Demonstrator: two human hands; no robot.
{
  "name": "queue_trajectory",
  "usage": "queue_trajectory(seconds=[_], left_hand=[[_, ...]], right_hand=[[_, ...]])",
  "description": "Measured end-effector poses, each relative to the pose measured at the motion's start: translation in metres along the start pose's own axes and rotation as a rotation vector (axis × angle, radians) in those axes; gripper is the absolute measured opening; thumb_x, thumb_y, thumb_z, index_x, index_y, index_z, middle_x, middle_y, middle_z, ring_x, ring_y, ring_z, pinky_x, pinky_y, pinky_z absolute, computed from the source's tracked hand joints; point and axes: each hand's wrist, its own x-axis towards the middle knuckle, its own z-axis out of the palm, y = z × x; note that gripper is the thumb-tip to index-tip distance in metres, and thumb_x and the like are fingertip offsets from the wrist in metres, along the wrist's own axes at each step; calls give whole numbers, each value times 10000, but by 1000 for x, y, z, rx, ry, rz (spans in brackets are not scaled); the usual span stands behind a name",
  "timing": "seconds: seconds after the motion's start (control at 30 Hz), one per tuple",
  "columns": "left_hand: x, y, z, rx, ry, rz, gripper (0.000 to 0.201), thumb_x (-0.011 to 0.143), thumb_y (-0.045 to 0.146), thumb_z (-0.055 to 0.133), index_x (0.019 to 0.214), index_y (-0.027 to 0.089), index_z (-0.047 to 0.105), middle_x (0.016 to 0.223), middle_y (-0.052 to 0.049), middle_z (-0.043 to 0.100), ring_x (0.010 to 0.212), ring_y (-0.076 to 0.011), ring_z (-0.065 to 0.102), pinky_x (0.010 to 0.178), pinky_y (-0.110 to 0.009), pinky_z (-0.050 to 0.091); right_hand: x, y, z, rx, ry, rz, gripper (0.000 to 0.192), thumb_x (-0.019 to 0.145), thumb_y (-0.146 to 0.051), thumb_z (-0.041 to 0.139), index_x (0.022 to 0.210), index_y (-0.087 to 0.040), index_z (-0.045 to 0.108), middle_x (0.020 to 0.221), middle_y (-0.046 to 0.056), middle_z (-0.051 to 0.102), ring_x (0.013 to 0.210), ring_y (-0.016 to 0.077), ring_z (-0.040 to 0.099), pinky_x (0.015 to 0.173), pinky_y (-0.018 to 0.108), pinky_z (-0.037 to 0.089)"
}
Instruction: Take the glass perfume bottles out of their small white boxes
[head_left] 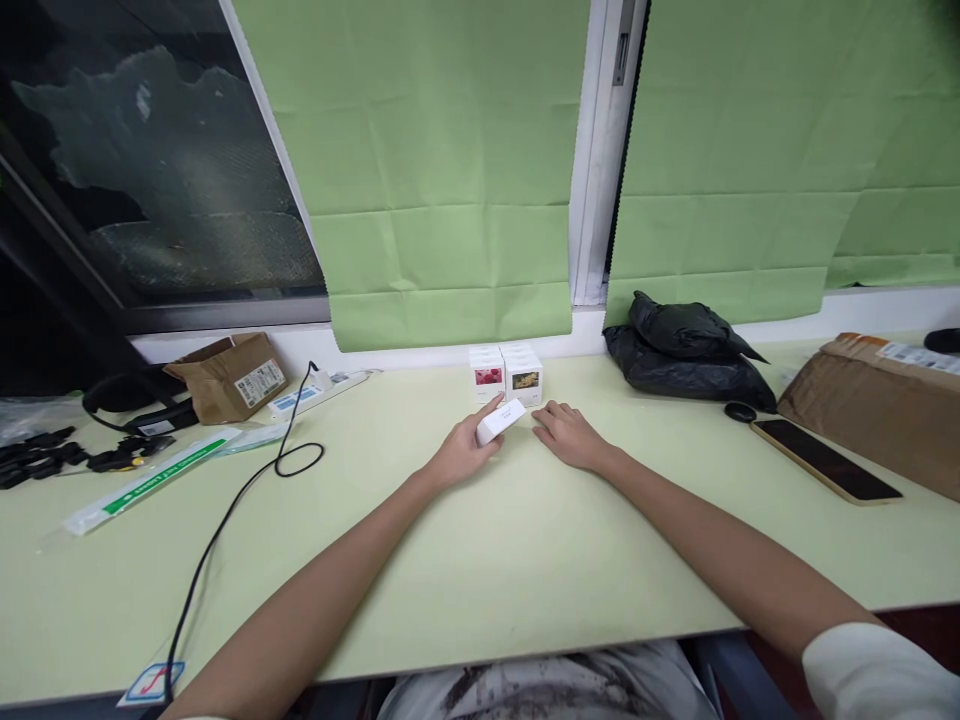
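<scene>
Box (pixel 500 421) held in left hand (pixel 463 452) grip; right hand (pixel 568 434) flat beside it.

No print can be read. The cardboard box (pixel 231 377) at ten o'clock, the parcel (pixel 885 400) at three and the green-striped sleeve (pixel 150 480) carry labels too small to make out.
</scene>
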Motion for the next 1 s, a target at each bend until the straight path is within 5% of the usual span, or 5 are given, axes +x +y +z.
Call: queue_trajectory(seconds=[0.1, 0.23, 0.37, 0.63, 1.0], left_hand=[[-1, 1, 0, 80, 0, 101, 667, 922, 325, 647, 1568, 322, 481, 1419, -56, 646, 1283, -262, 617, 1099, -376, 491], [-4, 2, -2, 229, 24, 108, 702, 895, 420, 727, 1544, 348, 471, 1367, -76, 595, 1258, -283, 612, 1075, -419, 496], [-5, 1, -3, 359, -12, 130, 890, 786, 630, 810, 1534, 335, 428, 1396, -99, 525, 1256, -317, 590, 1024, -451, 518], [-4, 1, 1, 656, -66, 331, 892, 819, 801, 653, 1513, 286, 432, 1345, -135, 561, 1128, -344, 572, 981, -513, 470], [-5, 4, 1, 710, 40, 365, 877, 820, 815, 632, 1480, 264, 457, 1326, -149, 538, 1164, -358, 518, 992, -521, 439]], right_hand=[[1, -4, -2, 165, 99, -29, 293, 1066, -339, 443, 1226, -198, 644, 1213, 127, 647, 1150, 281, 580, 981, 412, 440], [3, -15, -9, 754, 229, 59, 269, 1047, -433, 453, 999, -224, 617, 917, 33, 681, 823, 190, 628, 769, 324, 499], [1, -28, -16, 1197, 47, 174, 343, 958, -563, 595, 1050, -232, 589, 777, -3, 685, 620, 146, 593, 546, 256, 460], [-6, -38, -16, 1336, -188, 231, 298, 906, -402, 664, 1121, -228, 553, 763, 10, 701, 684, 176, 679, 506, 243, 528], [-9, -36, -16, 1394, -153, 104, 372, 910, -366, 656, 1238, -255, 519, 828, -25, 635, 747, 177, 686, 586, 285, 586]])
